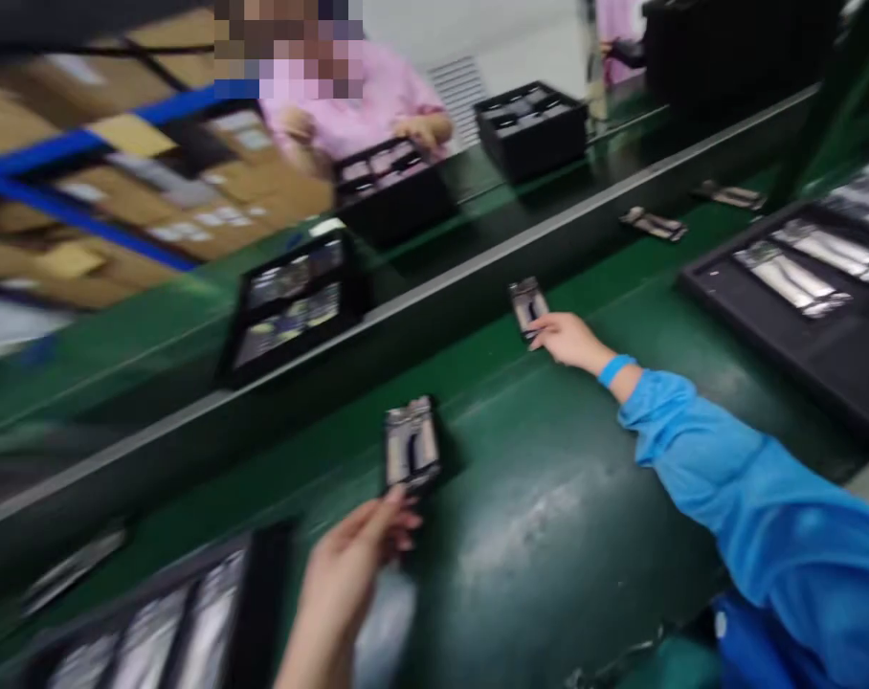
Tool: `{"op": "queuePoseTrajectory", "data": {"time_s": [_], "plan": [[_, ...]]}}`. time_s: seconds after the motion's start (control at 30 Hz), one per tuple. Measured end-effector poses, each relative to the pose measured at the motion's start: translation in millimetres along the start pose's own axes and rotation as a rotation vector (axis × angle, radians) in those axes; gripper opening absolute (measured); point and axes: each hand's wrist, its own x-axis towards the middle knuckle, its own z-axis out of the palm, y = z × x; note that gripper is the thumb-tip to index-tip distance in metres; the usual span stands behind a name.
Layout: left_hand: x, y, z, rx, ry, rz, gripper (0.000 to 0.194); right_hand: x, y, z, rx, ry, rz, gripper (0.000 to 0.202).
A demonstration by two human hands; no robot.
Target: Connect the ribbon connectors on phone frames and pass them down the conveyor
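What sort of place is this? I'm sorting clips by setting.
Likely a factory assembly line: a long green belt carries small packs, black trays hold more, and a co-worker stands across. Both hands, left and right, hold packs.

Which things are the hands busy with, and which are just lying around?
In hand: small black pack at the left hand; small black pack at the right hand.

Lying about: two packs farther along the green belt; black trays; cardboard boxes.
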Motion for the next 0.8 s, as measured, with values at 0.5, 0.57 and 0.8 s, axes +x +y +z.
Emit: {"op": "queuePoseTrajectory", "data": {"time_s": [0.5, 0.57, 0.8], "plan": [[57, 2, 28.8, 0.609, 0.034, 0.708, 0.059, -15, 26, -6, -0.128, -0.078, -0.188, 0.01], [43, 5, 44.1, 0.632, 0.076, 0.672, 0.059, -43, 22, -10, -0.242, -0.171, -0.202, 0.013], [-17, 21, 83.2, 0.534, -0.048, 0.699, 0.047, -141, 4, -16, -1.035, -0.58, -0.266, 0.036]]}}
